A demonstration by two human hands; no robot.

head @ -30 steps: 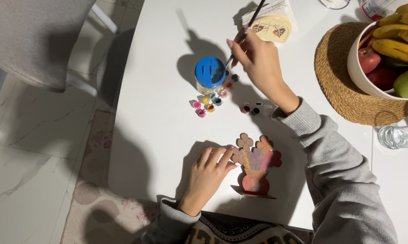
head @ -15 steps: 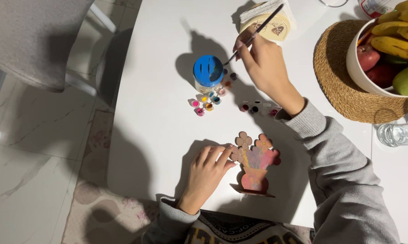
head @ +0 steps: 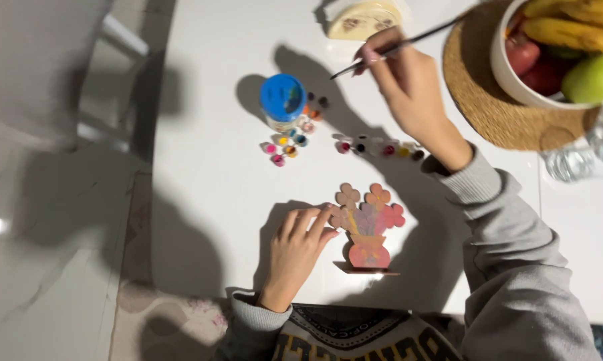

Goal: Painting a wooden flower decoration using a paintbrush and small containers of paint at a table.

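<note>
A wooden flower-vase cutout [head: 368, 230], partly painted pink, purple and orange, stands on the white table [head: 208, 167]. My left hand [head: 298, 251] rests flat beside it, fingertips touching its left flowers. My right hand [head: 408, 90] is raised over the table's far part and holds a thin paintbrush [head: 398, 48], tip pointing left toward a small jar with a blue lid [head: 283, 99]. Small paint pots [head: 285, 148] lie below the jar, and a strip of paint pots [head: 380, 147] lies under my right wrist.
A white bowl of fruit [head: 562, 47] with bananas and apples sits on a woven mat [head: 489, 100] at the far right. A clear glass [head: 575, 160] stands near it. A cream-coloured item [head: 362, 17] lies at the far edge. A chair [head: 41, 67] stands left of the table.
My right hand has drawn the brush away from the blue-lidded jar, lifting it up and to the right. My left hand stays beside the cutout.
</note>
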